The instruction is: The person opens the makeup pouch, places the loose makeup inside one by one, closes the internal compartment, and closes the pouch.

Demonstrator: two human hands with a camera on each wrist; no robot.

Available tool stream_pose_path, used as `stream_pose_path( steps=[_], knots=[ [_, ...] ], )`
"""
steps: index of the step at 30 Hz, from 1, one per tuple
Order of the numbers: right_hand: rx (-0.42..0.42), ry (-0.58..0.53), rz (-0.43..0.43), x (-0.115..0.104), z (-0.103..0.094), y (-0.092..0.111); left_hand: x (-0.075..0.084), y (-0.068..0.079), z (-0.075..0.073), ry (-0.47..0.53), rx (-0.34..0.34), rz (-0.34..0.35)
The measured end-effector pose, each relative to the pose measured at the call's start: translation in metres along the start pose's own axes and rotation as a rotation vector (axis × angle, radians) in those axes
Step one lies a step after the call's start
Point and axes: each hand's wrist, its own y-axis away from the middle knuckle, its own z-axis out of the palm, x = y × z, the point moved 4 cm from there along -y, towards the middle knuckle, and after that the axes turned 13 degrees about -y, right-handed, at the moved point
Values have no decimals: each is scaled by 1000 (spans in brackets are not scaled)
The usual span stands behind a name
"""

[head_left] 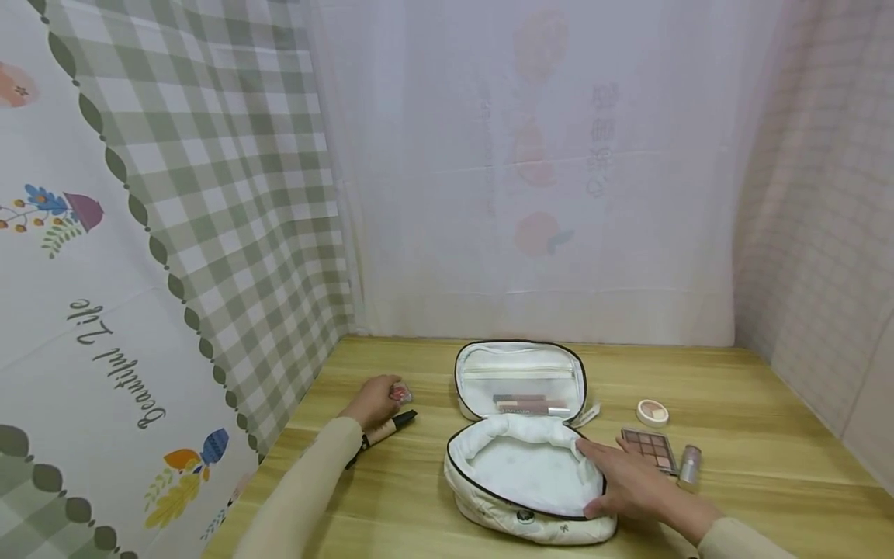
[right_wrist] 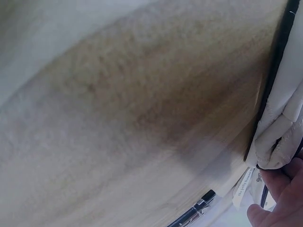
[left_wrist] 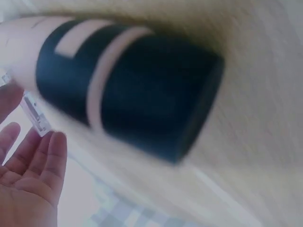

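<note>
In the head view my left hand (head_left: 373, 401) pinches a small clear case with red inside (head_left: 400, 393) at the table's left. The case's clear edge (left_wrist: 41, 125) shows between thumb and fingertips in the left wrist view. Just below that hand lies a beige-and-black makeup tube (head_left: 391, 429), large and blurred in the left wrist view. My right hand (head_left: 632, 477) holds the right rim of a white quilted makeup bag (head_left: 531, 528). The bag is unzipped with its lid raised, and pencil-like sticks or tubes (head_left: 531, 407) sit in the lid's mesh pocket.
Right of the bag lie a round compact (head_left: 653, 412), an eyeshadow palette (head_left: 649, 450) and a silvery tube (head_left: 690, 464). A white tag (head_left: 588, 414) sticks out by the bag's hinge. Cloth curtains (head_left: 531, 233) enclose the wooden table (head_left: 419, 497) at back and sides.
</note>
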Motion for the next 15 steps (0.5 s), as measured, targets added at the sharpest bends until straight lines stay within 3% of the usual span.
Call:
stream_pose_path(
  steps=[7, 15],
  knots=[
    [-4, -13, 15, 0, -1, -1, 2, 2, -27, 4, 99, 51],
    [5, 0, -5, 1, 0, -1, 26, 16, -48, 69, 69, 98]
  ],
)
